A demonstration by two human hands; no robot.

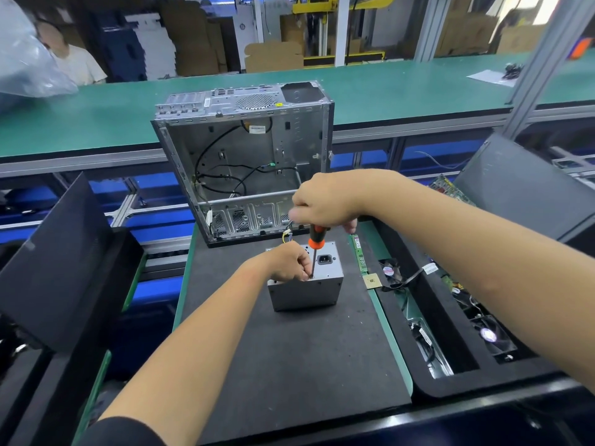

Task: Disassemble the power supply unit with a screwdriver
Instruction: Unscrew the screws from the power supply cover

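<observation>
The grey power supply unit (306, 284) stands on the black mat (289, 349), in front of the empty computer case (244, 162). The screwdriver (315, 249) (orange and black handle) stands almost upright, with its tip on the top face of the unit. The right hand (325, 201) is curled around the handle. The left hand (289, 263) pinches the shaft near the tip. A memory stick (360, 252) lies just right of the unit.
</observation>
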